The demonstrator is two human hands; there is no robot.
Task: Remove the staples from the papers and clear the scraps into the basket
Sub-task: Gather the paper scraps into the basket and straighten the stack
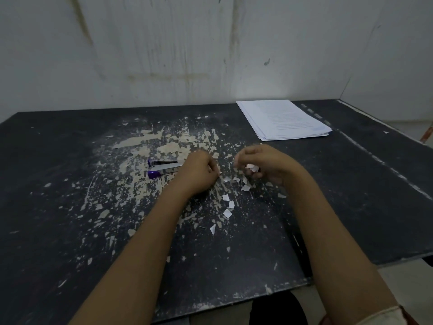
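- Lot of torn white paper scraps [227,213]: loose on the worn black table [70,184], strung in a ragged trail from between the two hands back toward the seated person. Long axis about 1 to 7 o'clock, with the far end at 1 o'clock, under the right hand.
- The right hand [262,164]: fingers curled round a crumpled white wad of scraps [252,168], held low at the head of the trail.
- The left hand [201,171]: fingers curled in, with a small white fleck at the fingertips. Whether it nips that fleck I cannot tell.
- Bearing for the coming pick: the nearest loose scraps lie at about 4 o'clock from the left hand and 7 o'clock from the right hand, between the two. The left hand seems the freer picker, since the right is already loaded.
- One purple and silver metal stapler [164,168]: just beside the left hand at its 9 o'clock, sprung open. Long axis 9 to 3 o'clock, purple ends pointing to 9.
- One stack of white printed papers [283,119]: at the table's 1 o'clock, well apart from both hands. Long axis about 11 to 5 o'clock; no staple can be made out.
- The basket: not in view, so the direction of the carry cannot be judged.
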